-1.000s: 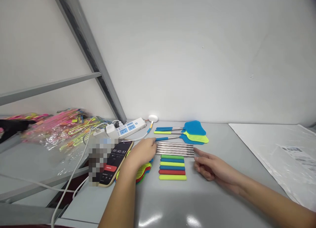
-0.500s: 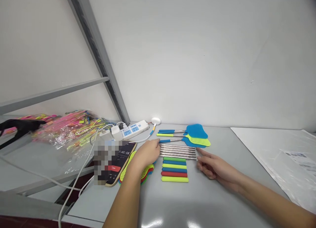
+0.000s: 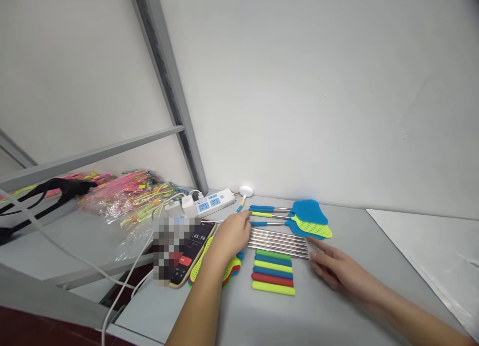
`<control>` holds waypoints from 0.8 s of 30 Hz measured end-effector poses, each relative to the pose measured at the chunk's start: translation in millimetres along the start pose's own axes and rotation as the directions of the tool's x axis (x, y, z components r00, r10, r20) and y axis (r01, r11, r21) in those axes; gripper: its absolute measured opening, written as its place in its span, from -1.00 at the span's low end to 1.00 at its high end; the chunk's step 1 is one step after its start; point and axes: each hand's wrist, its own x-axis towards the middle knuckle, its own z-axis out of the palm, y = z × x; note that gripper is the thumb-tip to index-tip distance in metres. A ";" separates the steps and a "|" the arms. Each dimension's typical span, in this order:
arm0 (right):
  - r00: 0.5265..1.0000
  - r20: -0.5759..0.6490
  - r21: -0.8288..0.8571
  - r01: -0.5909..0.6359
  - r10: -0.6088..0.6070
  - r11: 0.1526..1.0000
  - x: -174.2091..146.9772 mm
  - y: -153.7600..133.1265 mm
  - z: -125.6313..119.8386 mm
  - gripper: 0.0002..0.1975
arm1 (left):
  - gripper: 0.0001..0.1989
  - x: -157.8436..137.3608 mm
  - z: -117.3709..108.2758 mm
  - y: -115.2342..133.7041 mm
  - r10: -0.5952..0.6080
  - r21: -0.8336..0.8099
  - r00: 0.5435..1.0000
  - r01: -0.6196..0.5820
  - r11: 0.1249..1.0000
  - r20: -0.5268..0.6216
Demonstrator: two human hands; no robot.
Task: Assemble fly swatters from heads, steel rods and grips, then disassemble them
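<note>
A row of thin metal rods (image 3: 279,242) lies side by side on the grey table. My left hand (image 3: 232,236) rests at the rods' left ends, its index finger near the swatter handles and its thumb hidden. At the right ends, my right hand (image 3: 333,263) has its index finger and thumb apart and touching or very near the rods, the other fingers loosely curled. Nearer me is a row of green, blue, yellow and red handle grips (image 3: 273,281). Behind the rods lie three fly swatters (image 3: 309,212), blue and yellow. Partly under my left forearm sit stacked swatter heads (image 3: 231,270).
A phone (image 3: 194,251) showing a timer lies at the left, partly pixelated. Behind it are a power strip (image 3: 215,202) and white cables. Bagged colourful items (image 3: 127,193) and a black strap (image 3: 71,188) lie further left. A white plastic sheet (image 3: 422,251) covers the right side.
The camera view has shifted, so everything appears further right and slightly lower. Both hands stay at the rods' ends, and the rods remain in their row.
</note>
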 end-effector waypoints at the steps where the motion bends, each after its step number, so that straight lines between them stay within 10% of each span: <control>1: 0.999 -0.002 -0.079 0.039 -0.040 0.996 2.6 -1.1 -3.0 -0.35 | -0.60 1.4 2.1 0.1 0.023 0.012 1.000 -0.022 1.000 -0.017; 7: 0.916 0.073 -0.693 0.331 -0.394 0.641 36.3 -24.0 -16.0 -0.58 | -0.71 4.3 19.5 1.8 0.101 0.117 0.992 -0.092 0.989 -0.072; 12: 0.841 0.261 -0.863 0.423 -0.474 0.276 78.3 -50.5 -3.3 -0.62 | -0.70 3.3 24.6 3.6 0.118 0.152 0.987 -0.102 0.983 -0.107; 24: 0.805 0.425 -0.837 0.524 -0.415 0.159 120.2 -66.6 14.2 -0.83 | -0.70 -2.8 10.6 4.4 0.065 0.102 0.922 -0.028 0.994 -0.383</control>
